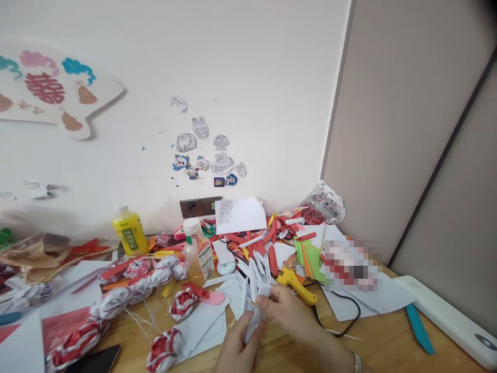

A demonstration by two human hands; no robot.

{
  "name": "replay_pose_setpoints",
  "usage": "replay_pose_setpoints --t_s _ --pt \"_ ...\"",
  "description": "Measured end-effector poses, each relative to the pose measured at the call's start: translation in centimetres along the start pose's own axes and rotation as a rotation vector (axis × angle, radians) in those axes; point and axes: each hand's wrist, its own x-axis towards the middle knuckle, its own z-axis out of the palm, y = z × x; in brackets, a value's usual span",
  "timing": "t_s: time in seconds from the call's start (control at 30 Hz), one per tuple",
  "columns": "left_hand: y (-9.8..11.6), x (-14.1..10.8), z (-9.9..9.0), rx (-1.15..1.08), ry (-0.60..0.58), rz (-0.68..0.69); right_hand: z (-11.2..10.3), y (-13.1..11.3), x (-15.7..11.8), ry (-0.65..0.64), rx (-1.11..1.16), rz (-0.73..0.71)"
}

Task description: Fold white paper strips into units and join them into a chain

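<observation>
Left of the yellow glue gun (297, 286), my left hand (241, 339) and right hand (280, 306) pinch a white paper strip (256, 320).

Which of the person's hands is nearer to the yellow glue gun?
Right. In the picture, the right hand is just below the yellow glue gun, slightly left; the left hand is farther left and lower.

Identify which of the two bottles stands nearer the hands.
The clear bottle with the wide white lid; the yellow bottle stands farther left.
</observation>
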Motion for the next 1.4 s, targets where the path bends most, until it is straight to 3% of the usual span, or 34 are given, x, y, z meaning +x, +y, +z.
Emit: replay_pose_setpoints --t_s 0.1,0.17,0.43,0.6,0.8,1.27,1.4 --pt "-0.2 -0.1 0.2 0.003 -0.186 -0.007 -1.0 0.7 -0.2 -0.004 0.062 0.025" --pt "-0.3 -0.1 0.1 0.022 -0.199 -0.017 -1.1 1.3 -0.2 -0.020 0.046 0.013" --pt "0.1 -0.1 0.4 -0.078 -0.147 -0.220 0.2 3.6 -0.3 0.038 0.072 0.018" --pt "0.5 0.0 0.4 -0.069 -0.049 -0.215 0.1 3.1 -0.2 0.035 0.029 -0.056" --pt "0.4 0.0 0.7 -0.067 -0.002 -0.300 -0.2 3.4 0.2 0.089 0.053 0.018" --pt "0.7 0.1 0.3 -0.028 -0.031 -0.186 0.9 3.7 -0.1 0.112 0.153 0.063" --pt "0.9 0.1 0.4 -0.034 0.024 -0.208 0.9 4.1 0.0 0.138 0.037 0.016"
